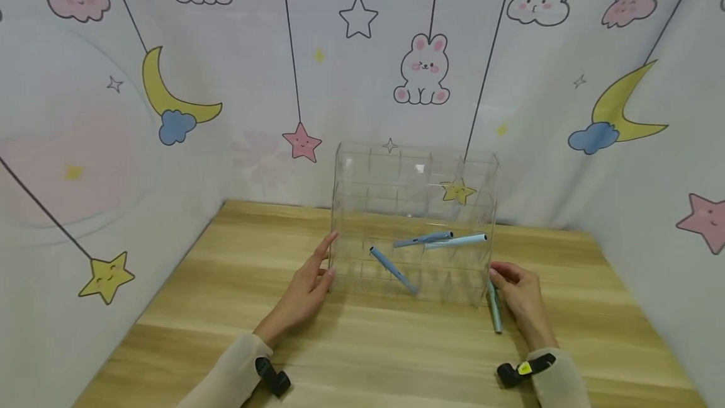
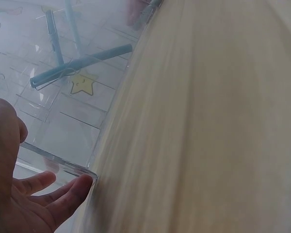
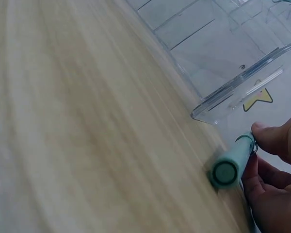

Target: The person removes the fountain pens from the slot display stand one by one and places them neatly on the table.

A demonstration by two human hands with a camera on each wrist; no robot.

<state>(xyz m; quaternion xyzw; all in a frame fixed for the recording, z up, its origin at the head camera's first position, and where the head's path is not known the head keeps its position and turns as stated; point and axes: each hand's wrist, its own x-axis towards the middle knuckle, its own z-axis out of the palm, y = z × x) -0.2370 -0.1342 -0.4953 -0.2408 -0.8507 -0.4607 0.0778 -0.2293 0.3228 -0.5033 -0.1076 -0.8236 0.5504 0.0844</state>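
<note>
A clear plastic organizer with rows of small compartments stands on the table. Three pens lie in it: a slanting blue pen, another blue pen and a pale blue pen. My left hand rests its fingers against the organizer's left side; in the left wrist view its fingertips are at the bottom corner of the side wall. Just outside the right side, my right hand pinches a green pen between thumb and fingers. That pen's round end points towards the right wrist camera.
The wood-grain table extends in front and to both sides. Right behind the organizer hangs a white curtain printed with stars, moons and rabbits, and more of it closes off the left and right.
</note>
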